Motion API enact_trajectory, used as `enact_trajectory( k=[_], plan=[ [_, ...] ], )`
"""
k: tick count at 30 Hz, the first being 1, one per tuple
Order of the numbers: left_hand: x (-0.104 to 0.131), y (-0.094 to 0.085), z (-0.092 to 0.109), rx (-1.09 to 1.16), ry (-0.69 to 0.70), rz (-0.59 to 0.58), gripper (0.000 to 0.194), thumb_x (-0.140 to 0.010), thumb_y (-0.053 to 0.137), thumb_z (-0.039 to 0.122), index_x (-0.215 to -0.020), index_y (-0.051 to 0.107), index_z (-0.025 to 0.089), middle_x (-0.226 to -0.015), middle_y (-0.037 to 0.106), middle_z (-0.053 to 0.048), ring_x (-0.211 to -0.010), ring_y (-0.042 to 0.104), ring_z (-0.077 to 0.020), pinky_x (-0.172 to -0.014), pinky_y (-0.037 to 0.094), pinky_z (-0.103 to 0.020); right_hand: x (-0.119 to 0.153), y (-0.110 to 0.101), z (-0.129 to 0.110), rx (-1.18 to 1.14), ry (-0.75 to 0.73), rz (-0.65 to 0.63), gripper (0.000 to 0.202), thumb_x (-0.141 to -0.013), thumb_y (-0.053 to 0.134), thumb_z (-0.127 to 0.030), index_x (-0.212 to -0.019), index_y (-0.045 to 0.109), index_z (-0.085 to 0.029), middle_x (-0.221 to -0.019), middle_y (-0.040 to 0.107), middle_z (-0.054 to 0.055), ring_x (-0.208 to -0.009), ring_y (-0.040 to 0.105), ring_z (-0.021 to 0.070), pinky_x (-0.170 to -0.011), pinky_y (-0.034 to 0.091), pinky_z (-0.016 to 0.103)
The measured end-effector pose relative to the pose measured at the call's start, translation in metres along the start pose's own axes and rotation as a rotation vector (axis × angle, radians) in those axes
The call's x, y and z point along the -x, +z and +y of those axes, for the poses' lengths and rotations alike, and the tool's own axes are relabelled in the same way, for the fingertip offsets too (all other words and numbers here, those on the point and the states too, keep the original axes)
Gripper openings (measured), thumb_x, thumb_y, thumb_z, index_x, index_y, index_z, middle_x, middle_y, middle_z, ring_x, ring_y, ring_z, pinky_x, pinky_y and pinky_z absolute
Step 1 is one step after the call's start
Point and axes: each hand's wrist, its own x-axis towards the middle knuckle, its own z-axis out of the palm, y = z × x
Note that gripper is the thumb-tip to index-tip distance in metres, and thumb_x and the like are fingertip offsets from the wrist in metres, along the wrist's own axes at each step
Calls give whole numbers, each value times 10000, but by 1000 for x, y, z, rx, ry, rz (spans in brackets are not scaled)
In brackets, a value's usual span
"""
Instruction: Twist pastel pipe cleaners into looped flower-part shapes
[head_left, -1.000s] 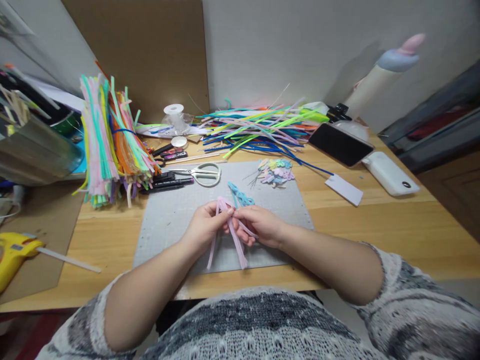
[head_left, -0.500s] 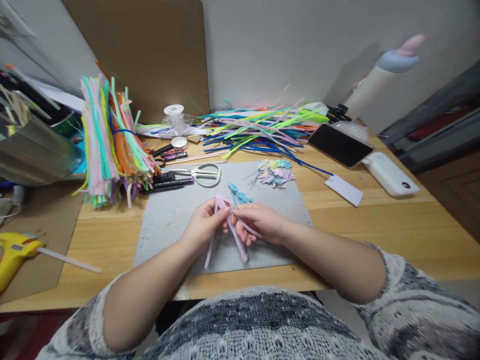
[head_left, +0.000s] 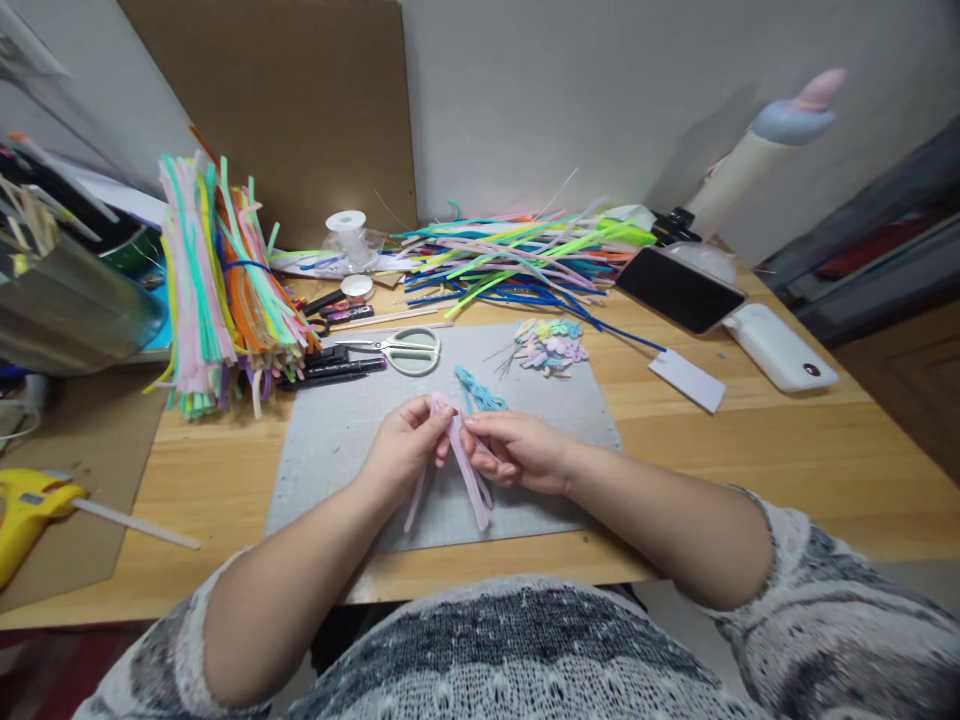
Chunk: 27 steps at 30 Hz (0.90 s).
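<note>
Between my two hands are pale pink pipe cleaners point(head_left: 470, 483), bent at the top with their ends hanging down over the grey cutting mat point(head_left: 322, 470). My left hand point(head_left: 409, 440) pinches them near the bend between thumb and fingers. My right hand point(head_left: 517, 448) is closed on one pink strand just to the right, its fingertips close to the left ones. Part of that strand is hidden behind my right fingers. Just beyond my hands lies a looped light blue pipe cleaner piece point(head_left: 480, 390). Farther back on the mat is a pile of small pastel flower shapes point(head_left: 551, 345) with thin wire stems.
Scissors point(head_left: 412, 350) and black pens point(head_left: 341, 370) lie at the mat's back left. Upright pipe cleaner bundles point(head_left: 199, 290) stand left; loose ones point(head_left: 517, 255) lie along the wall. A yellow glue gun point(head_left: 34, 510) is far left, a phone point(head_left: 679, 290) at the right.
The pink strand in my right hand has swung from pointing out to the right to curling downward under my fingers. My right fingers have curled in more. Both hands stay in nearly the same place.
</note>
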Motion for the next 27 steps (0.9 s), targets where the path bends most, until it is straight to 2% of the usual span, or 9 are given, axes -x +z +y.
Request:
enact_trajectory(
  k=[6, 11, 16, 21, 27],
  plan=[
    [1, -3, -3, -76, -9, 56, 291, -707, 714, 386, -711, 559, 139, -485, 560, 31, -377, 431, -51, -377, 312, -159, 0, -2, 2, 126, -8, 2, 266, -903, 454, -322, -755, 550, -124, -504, 570, -4, -362, 498, 79, -367, 372, 164],
    [2, -4, -3, -108, -13, 75, 290, -695, 723, 384, -681, 561, 144, -467, 554, 34, -363, 437, -55, -374, 321, -162, 3, -2, 0, 191, 12, -48, 269, -918, 467, -320, -782, 568, -111, -594, 642, 43, -490, 598, 95, -481, 448, 175],
    [2, -1, -2, -66, -34, 42, 285, -700, 721, 372, -662, 562, 139, -462, 552, 30, -359, 429, -51, -373, 313, -163, 3, -2, 1, 66, 70, -25, 255, -913, 446, -286, -770, 574, -117, -579, 632, 38, -465, 594, 104, -453, 464, 188],
    [3, -2, -3, -51, -21, -1, 267, -722, 711, 364, -693, 568, 141, -497, 586, 21, -380, 454, -54, -387, 340, -163, 1, -1, 3, -11, 121, 28, 277, -882, 383, -245, -704, 556, -122, -474, 573, 24, -364, 527, 98, -354, 395, 159],
    [4, 0, -3, -68, -38, -27, 268, -715, 717, 366, -704, 568, 143, -519, 613, 9, -393, 482, -61, -403, 358, -167, -1, -2, 4, -94, 166, -16, 273, -850, 364, -249, -658, 522, -139, -413, 517, 17, -331, 456, 94, -328, 366, 158]
  ],
)
